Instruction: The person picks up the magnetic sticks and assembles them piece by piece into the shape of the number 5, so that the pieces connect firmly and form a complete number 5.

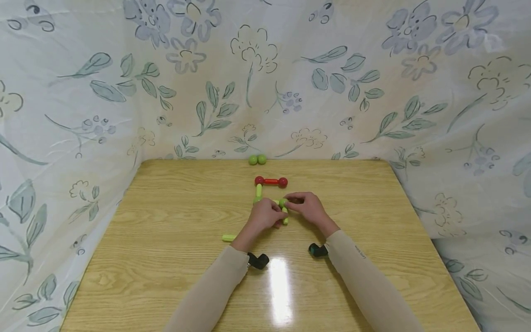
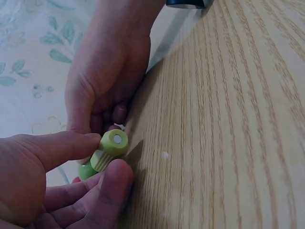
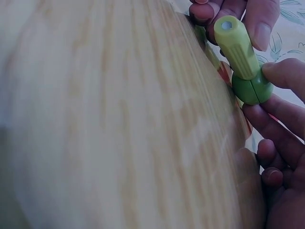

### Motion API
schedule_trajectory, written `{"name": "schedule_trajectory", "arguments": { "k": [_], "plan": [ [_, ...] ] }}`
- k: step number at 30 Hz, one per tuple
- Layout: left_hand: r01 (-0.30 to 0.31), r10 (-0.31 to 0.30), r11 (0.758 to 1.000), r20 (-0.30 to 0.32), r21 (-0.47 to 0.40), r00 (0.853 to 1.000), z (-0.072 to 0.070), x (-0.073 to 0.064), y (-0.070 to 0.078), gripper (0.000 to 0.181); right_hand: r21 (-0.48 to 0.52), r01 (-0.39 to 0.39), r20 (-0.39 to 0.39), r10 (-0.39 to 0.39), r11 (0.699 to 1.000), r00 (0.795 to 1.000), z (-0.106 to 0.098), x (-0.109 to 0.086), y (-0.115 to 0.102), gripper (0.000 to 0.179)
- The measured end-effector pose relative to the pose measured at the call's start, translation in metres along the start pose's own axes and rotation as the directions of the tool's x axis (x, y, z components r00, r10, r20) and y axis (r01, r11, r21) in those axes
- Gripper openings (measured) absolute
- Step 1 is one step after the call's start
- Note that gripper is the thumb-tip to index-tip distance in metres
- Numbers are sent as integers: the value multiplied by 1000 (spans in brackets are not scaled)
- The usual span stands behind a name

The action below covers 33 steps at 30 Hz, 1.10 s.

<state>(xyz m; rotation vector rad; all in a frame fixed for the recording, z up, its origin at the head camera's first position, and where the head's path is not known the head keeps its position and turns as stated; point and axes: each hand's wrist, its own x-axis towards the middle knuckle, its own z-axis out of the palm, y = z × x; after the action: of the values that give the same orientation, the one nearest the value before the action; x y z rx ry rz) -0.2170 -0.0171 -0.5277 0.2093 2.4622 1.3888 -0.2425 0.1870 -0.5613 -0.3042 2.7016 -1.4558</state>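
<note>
Between the thumb and fingers of my left hand (image 1: pixel 262 214) is a short yellow-green magnetic stick (image 2: pixel 109 150), its round metal end facing the left wrist camera. My right hand (image 1: pixel 310 206) pinches the green ball (image 3: pixel 248 89) at the stick's other end, thumb on one side and fingers on the other. In the head view, a sideways yellow-green stick (image 1: pixel 274 201) runs from that ball toward a second green ball (image 1: pixel 257 200), partly hidden by my left hand. Another yellow-green stick (image 1: pixel 259 190) rises from there to a dark red ball (image 1: pixel 259 180).
A red stick (image 1: pixel 271 181) joins the dark red ball to another red ball (image 1: pixel 283 182). Two loose green balls (image 1: pixel 257 159) sit at the back edge of the wooden table (image 1: pixel 174 276). One yellow-green stick (image 1: pixel 228 238) lies beside my left wrist. Floral cloth (image 1: pixel 265 83) hangs behind.
</note>
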Motion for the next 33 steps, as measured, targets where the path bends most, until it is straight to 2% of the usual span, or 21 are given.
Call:
{"name": "schedule_trajectory", "arguments": {
  "k": [10,15,19,23,29,33],
  "plan": [
    [-1,1,1000,3,17,1000,0,-1,1,17,-5,0,-3,0,1000,1000,1,1,2,28],
    [-22,23,999,-18,33,1000,-9,-3,2,16,-12,-2,-11,2,1000,1000,1,0,2,27],
    [-55,55,998,-72,0,996,-26,0,5,13,-8,2,-10,-2,1000,1000,1,-1,0,28],
    [-74,75,997,-126,10,989,-47,4,7,14,-7,-3,0,3,1000,1000,0,-2,-1,31],
    [-121,132,991,-234,59,963,-77,14,0,16,-7,-12,0,12,1000,1000,0,-2,-1,30],
    [-134,151,988,-273,82,950,-97,25,-5,20,-8,-13,-1,13,1000,1000,1,-2,0,30]
  ]
}}
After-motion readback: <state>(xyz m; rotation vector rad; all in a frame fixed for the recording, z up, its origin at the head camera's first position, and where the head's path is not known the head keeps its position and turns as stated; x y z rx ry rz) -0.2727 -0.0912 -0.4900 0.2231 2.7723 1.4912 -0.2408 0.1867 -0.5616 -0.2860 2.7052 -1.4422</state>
